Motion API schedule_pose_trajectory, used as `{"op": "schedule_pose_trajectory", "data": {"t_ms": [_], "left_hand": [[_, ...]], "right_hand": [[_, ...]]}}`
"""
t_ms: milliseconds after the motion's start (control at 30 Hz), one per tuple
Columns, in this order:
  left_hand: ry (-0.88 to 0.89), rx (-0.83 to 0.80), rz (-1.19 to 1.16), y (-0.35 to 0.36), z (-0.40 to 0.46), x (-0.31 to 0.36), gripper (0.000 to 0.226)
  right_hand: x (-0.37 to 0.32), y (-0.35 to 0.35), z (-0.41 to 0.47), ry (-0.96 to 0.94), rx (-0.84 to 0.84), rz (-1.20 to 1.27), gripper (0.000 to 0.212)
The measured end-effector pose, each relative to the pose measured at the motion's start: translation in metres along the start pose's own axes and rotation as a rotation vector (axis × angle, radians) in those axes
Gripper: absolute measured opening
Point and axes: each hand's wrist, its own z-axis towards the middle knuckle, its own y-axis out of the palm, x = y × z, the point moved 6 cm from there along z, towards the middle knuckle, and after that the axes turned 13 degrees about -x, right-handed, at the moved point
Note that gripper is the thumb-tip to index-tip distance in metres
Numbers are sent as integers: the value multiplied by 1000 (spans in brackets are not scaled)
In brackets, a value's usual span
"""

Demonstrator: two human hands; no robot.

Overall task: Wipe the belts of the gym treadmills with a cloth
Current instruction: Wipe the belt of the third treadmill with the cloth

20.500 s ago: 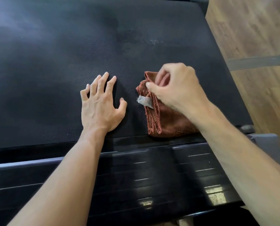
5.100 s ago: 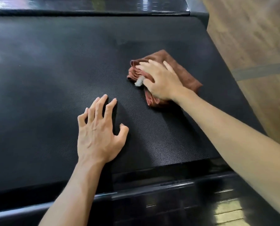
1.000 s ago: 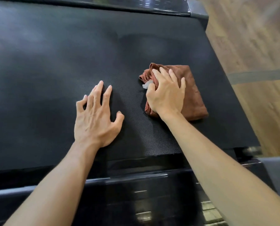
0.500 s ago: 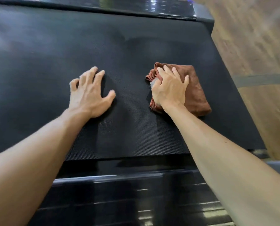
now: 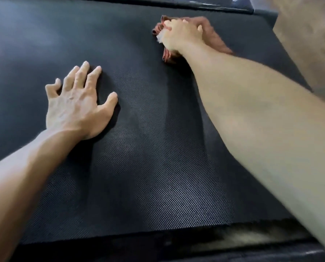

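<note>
A black textured treadmill belt [image 5: 148, 167] fills most of the view. A folded rust-brown cloth [image 5: 214, 38] with a small white tag lies on the belt's far right part. My right hand [image 5: 180, 35] lies on top of the cloth, arm stretched forward, fingers laid over it; motion blur hides how they lie. My left hand [image 5: 78, 103] rests flat on the belt at the left middle, fingers spread.
A glossy black frame edge [image 5: 205, 2] runs along the belt's far end. Wooden floor [image 5: 309, 44] lies past the belt's right side. A dark rail [image 5: 176, 242] borders the belt's near end.
My right hand has pushed the cloth farther along the belt toward its far end. My left hand stays planted on the belt. The view has moved closer over the belt.
</note>
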Motion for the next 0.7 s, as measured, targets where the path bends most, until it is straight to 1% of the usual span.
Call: {"op": "schedule_pose_trajectory", "data": {"t_ms": [100,167,200,267,333,400,467,533,600,667,700], "left_hand": [[-7,-14,1,-1,0,-1,87],[-15,-13,0,-1,-2,-1,87],[-18,-14,-4,-2,-3,-1,88],[-11,-19,-10,-2,-5,1,88],[-6,-8,-16,-2,-5,2,87],[-8,-2,-20,-2,-4,2,86],[-9,3,-24,-3,-3,1,86],[-9,16,-35,-2,-2,-1,86],[-3,29,-36,-2,-2,-1,85],[5,16,-30,-1,-1,0,84],[2,9,-28,-1,-1,-1,85]], "right_hand": [[-43,26,-28,-242,-82,-44,42],[-35,41,-64,-352,-126,-11,45],[-21,46,-84,-368,-132,18,48],[22,47,-112,-323,-101,56,57],[59,35,-109,-184,-53,73,63],[73,17,-78,-22,-2,52,59],[63,1,-40,67,0,46,54],[35,-4,-8,56,-34,77,50],[-2,3,7,-19,-68,36,48],[-35,17,-3,-115,-61,-52,49],[-45,28,-18,-169,-57,-54,49]]}}
